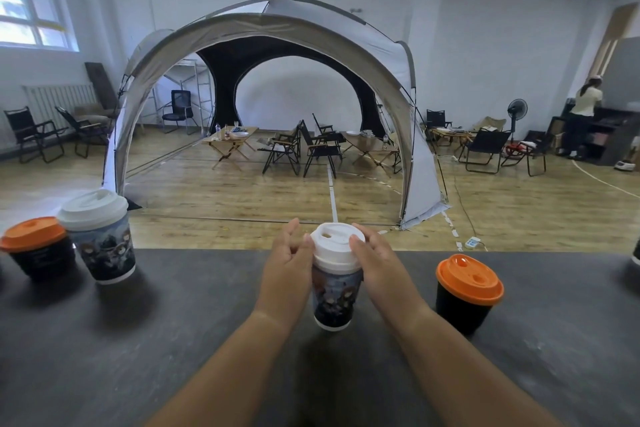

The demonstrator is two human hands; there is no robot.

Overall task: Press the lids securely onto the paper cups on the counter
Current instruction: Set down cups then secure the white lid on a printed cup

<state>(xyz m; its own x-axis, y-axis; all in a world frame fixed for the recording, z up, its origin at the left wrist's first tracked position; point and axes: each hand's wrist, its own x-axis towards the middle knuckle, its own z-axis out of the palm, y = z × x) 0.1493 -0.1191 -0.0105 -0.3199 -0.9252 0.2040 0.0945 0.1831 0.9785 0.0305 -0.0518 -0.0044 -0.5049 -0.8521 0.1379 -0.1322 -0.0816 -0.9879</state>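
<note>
**Hands.** The left hand (289,263) and right hand (379,267) flank one cup (333,302), which stands at the near middle of the counter (173,340). Each thumb tip presses the rim of its lid (337,241), the left thumb at the left edge and the right thumb at the right edge. The fingers of both hands are curled about the lid's sides. How far they reach round the far side is hidden. The hands cover the cup's upper wall, and both forearms run off the lower edge.

**Cups.** Four are in full view, each with a lid on.
- Two are tall and printed with white lids: the held one and the left tall cup (104,246).
- Two are short and black with orange lids: the left short cup (41,260), just beside the left tall cup, and the right short cup (464,302), near the right hand.

Whether any lid is fully seated cannot be told. A dark object (636,253) is cut off by the right edge and cannot be identified.

**Room.** Beyond the counter are one domed tent (346,31), one standing fan (517,109) and one person (585,114) at the far right, facing away. The folding chairs (318,146) overlap too much to count.
</note>
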